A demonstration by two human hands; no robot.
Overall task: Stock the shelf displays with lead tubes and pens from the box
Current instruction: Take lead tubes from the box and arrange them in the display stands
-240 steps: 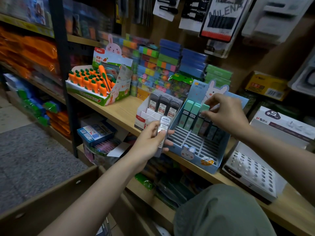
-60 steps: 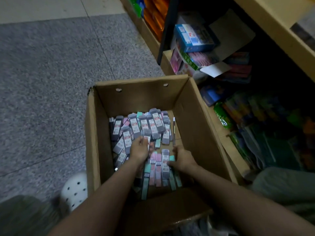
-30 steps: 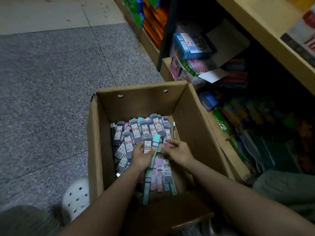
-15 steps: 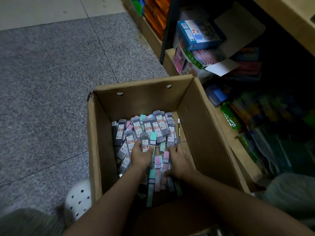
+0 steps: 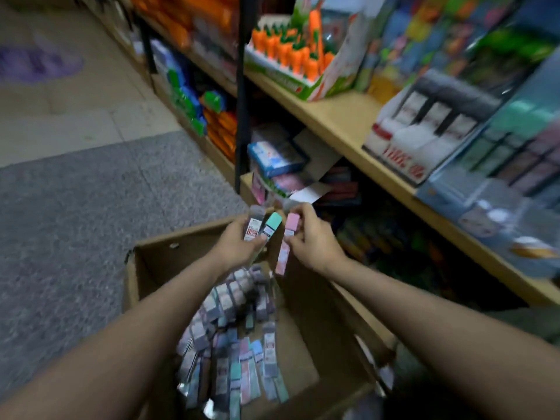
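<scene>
Lead tubes are up out of the box!

The left hand (image 5: 239,247) now grips a grey-capped lead tube (image 5: 252,228) and a mint-capped lead tube (image 5: 271,225); the right hand (image 5: 312,241) pinches a pink-capped lead tube (image 5: 288,237). A moment ago both hands dug in the cardboard box (image 5: 306,298); likely next, the shelf (image 5: 342,122) displays.

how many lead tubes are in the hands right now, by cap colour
grey-capped tube, in the left hand: 1
green-capped tube, in the left hand: 1
pink-capped tube, in the right hand: 1
total: 3
The tubes left in the box are too blurred to count.
</scene>
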